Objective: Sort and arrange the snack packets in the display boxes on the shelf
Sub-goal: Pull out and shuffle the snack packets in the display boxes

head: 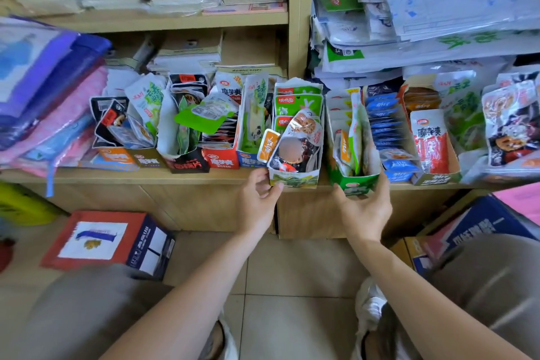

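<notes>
A row of open display boxes full of snack packets lines the wooden shelf (122,177). My left hand (258,196) grips the front left corner of a white-green display box (295,177), which holds green packets at the back and mixed packets in front, with an orange packet (268,145) sticking out at its left. My right hand (365,207) cups the front of the green display box (355,183) beside it, thumb on its left corner and fingers round its right side. That box holds green-white packets standing upright.
Further boxes stand left (220,156) and right (432,155), with blue packets (382,126) between. Stacked paper and bags fill the shelves above. A red-and-blue carton (108,242) lies on the tiled floor at left, another carton (479,228) at right. My knees frame the bottom.
</notes>
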`<action>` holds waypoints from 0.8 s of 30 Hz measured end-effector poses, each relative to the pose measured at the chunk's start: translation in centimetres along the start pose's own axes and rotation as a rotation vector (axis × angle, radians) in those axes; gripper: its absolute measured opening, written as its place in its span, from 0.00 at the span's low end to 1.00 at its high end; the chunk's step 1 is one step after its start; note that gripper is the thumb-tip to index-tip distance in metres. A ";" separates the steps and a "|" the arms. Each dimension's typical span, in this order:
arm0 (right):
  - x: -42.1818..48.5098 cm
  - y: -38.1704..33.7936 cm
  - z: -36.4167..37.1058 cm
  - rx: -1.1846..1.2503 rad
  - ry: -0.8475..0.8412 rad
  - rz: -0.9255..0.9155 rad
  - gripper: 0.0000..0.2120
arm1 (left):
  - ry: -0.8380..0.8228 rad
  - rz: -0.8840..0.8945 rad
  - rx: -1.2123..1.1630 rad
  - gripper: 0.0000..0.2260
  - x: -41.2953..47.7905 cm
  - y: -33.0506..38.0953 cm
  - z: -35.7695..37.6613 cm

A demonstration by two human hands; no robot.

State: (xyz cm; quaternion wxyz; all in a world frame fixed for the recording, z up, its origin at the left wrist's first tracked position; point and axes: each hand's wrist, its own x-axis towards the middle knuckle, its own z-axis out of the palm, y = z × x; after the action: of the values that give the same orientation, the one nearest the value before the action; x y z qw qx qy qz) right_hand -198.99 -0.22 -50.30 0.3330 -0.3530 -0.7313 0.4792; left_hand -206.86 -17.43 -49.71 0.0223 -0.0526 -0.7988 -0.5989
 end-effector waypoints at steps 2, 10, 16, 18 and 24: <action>-0.4 0.1 -0.5 0.050 -0.006 -0.008 0.38 | 0.015 -0.001 -0.027 0.13 -0.1 -0.2 0.4; 0.5 -1.7 -1.5 0.086 0.018 0.033 0.26 | -0.018 0.030 -0.056 0.20 0.4 -0.7 1.7; -0.6 -4.1 -4.5 0.179 0.115 -0.050 0.24 | -0.092 0.114 0.046 0.09 1.5 -0.3 2.7; -0.4 -5.5 -5.8 0.229 0.125 -0.098 0.25 | -0.121 0.120 0.056 0.07 1.8 0.1 3.3; -0.6 -8.3 -7.9 0.330 0.012 -0.167 0.24 | -0.387 0.084 0.064 0.23 2.1 0.1 4.3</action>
State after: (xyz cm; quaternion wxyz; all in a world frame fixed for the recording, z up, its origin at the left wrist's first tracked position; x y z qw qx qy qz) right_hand -193.76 0.50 -40.10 0.4293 -0.2345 -0.6674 0.5615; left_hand -208.77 -13.19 -50.59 -0.1051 -0.1993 -0.8039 -0.5504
